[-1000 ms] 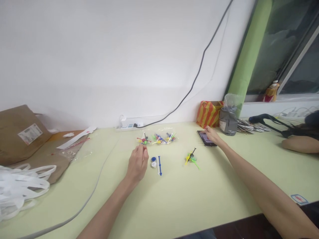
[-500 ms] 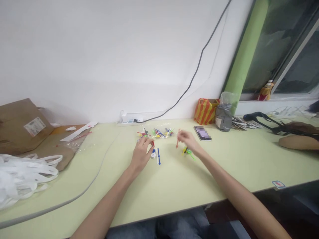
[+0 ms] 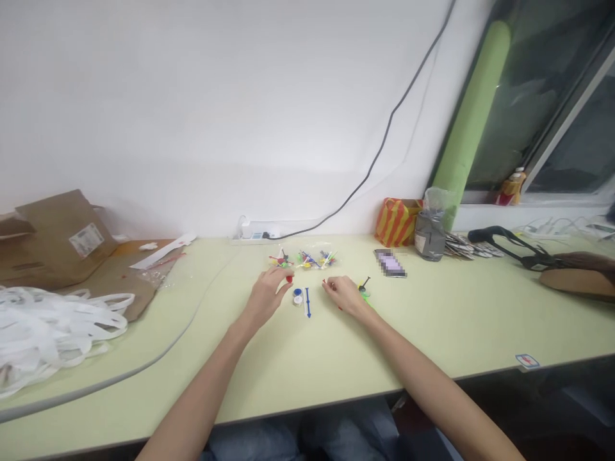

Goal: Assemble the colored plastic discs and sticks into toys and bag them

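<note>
My left hand [image 3: 266, 292] pinches a small red disc [image 3: 289, 279] between thumb and fingers. My right hand [image 3: 342, 293] is closed on a thin red plastic arrow [image 3: 324, 282]; only its ends peek out from the fingers. Between the hands lie a blue disc [image 3: 297, 292], a white disc [image 3: 298, 300] and a blue plastic arrow [image 3: 308, 303], with a thin white strip alongside. Beyond my right hand, yellow, black and green plastic pieces [image 3: 364, 289] are partly hidden by it. Clear bags of mixed coloured pieces [image 3: 307, 258] rest behind both hands.
A phone [image 3: 390, 263] lies at the back right, near a striped bag [image 3: 396, 222] and a grey container [image 3: 430, 235]. On the left are cardboard [image 3: 57, 246], white straps [image 3: 52, 333] and a grey cable [image 3: 163, 355]. A power strip [image 3: 254, 235] sits by the wall.
My right hand has moved left and toward me with the red arrow, closer to the discs. My left hand has shifted slightly left, still pinching the red disc.
</note>
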The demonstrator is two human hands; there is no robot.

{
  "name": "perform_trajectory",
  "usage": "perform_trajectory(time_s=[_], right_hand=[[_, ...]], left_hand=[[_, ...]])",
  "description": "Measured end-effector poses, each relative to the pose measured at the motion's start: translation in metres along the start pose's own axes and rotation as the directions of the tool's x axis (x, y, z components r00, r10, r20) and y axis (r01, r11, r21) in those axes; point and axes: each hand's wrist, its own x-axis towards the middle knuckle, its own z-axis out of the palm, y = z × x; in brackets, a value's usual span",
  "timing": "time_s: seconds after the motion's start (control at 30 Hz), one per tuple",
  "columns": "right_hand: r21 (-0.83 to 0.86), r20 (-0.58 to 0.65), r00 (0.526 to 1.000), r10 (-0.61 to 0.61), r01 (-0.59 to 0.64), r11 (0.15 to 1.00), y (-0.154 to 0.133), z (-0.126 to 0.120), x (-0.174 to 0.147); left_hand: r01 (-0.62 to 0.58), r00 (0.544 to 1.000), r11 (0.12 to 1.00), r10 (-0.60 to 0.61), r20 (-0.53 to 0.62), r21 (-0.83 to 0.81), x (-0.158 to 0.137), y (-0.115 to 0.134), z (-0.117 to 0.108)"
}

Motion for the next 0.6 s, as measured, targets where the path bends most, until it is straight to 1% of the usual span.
perform_trajectory(time_s=[0.03,0.1,0.17,0.2,0.27,0.33,0.43,0.5,0.6], right_hand=[[-0.033,0.011,1.0,0.0,0.0,0.999,-0.001,-0.001,-0.001],[-0.066,0.039,0.999,-0.017,0.019,0.998,-0.004,-0.003,-0.001],[-0.069,0.07,0.997,-0.042,0.047,0.997,-0.006,-0.005,-0.003],[-0.069,0.08,0.996,-0.05,0.056,0.996,-0.007,-0.006,-0.004],[-0.072,0.09,0.994,-0.054,0.061,0.996,-0.008,-0.007,-0.005],[-0.078,0.094,0.994,-0.052,0.059,0.995,-0.008,-0.007,-0.006],[-0.091,0.099,0.994,-0.053,0.062,0.994,-0.007,-0.006,-0.006],[-0.095,0.105,0.993,-0.055,0.065,0.993,-0.007,-0.006,-0.005],[-0.099,0.118,0.992,-0.047,0.058,0.993,-0.008,-0.006,-0.006]], left_hand=[[-0.037,0.999,0.999,0.037,-0.007,-0.01,0.001,0.003,0.0],[-0.046,0.998,0.997,0.043,-0.041,-0.06,0.003,0.009,0.0],[0.01,0.999,0.988,-0.018,-0.051,-0.157,0.002,0.014,-0.001],[0.046,0.998,0.978,-0.053,-0.032,-0.206,0.0,0.015,-0.003],[0.111,0.994,0.957,-0.102,0.046,-0.267,-0.007,0.015,-0.005],[0.14,0.985,0.951,-0.105,0.14,-0.275,-0.019,0.015,-0.008],[0.118,0.97,0.961,-0.058,0.235,-0.251,-0.037,0.016,-0.007],[0.098,0.97,0.967,-0.04,0.24,-0.235,-0.044,0.018,-0.004],[0.112,0.973,0.97,-0.062,0.223,-0.216,-0.046,0.019,0.003]])
